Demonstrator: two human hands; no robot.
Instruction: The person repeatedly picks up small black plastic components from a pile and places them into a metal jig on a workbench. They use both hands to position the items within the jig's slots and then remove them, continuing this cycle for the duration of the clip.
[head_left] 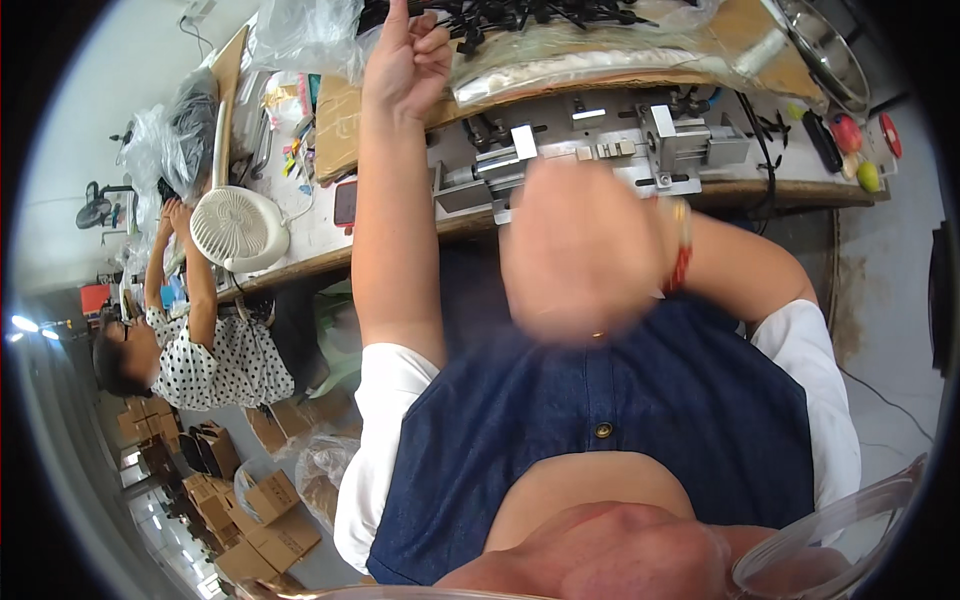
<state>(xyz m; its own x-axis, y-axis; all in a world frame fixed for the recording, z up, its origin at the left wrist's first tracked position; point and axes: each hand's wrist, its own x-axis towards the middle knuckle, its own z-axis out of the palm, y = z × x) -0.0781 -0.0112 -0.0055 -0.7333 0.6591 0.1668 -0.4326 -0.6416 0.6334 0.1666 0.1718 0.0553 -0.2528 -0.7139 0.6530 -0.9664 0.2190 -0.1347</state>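
Observation:
My left hand is stretched forward at the far side of the bench, beside a heap of black parts. One finger points away from me and the others are loosely curled, with nothing visible in them. Close in front of my chest is my right hand, smeared by motion, so its fingers cannot be made out. Beyond it, a metal clamping fixture and a second one stand on the bench, with small metal blocks between them.
Cardboard and clear plastic film cover the bench's far side. A white fan and a phone lie left. At right are a metal bowl and fruit. A co-worker works at left, near boxes.

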